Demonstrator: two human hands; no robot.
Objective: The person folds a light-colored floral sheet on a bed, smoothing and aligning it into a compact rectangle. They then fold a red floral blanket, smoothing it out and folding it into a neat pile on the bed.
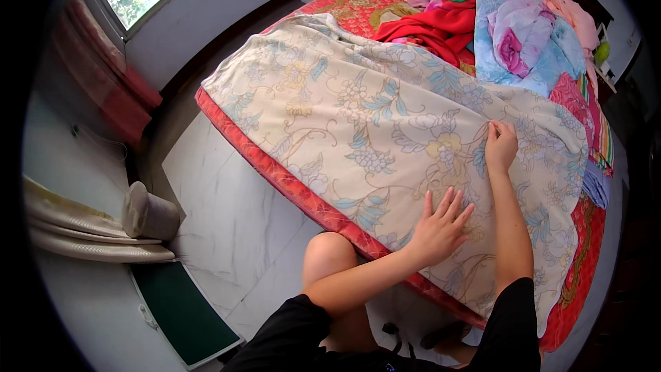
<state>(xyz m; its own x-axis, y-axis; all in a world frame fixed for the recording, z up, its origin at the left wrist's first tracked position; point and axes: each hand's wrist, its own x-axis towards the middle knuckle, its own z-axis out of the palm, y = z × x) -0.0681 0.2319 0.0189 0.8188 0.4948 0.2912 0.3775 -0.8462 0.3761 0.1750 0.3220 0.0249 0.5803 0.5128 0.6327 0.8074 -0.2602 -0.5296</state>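
Observation:
A cream sheet (385,131) with blue and yellow flowers lies spread over a red patterned mattress (275,171). My left hand (441,231) rests flat on the sheet close to the near edge, its fingers spread. Farther off and to the right, my right hand (501,145) pinches a bit of the sheet between its fingertips. A long crease runs across the cloth from that pinch toward the far left. The sheet's right part is wrinkled, and its far edge is bunched up.
Crumpled bedding (516,34) in blue, white and pink heaps at the far right, beside a red cloth (437,27). A grey stool-like object (148,213) and a dark green board (184,310) are on the left. Pink curtains (103,62) hang near the window. My knee (329,256) touches the mattress side.

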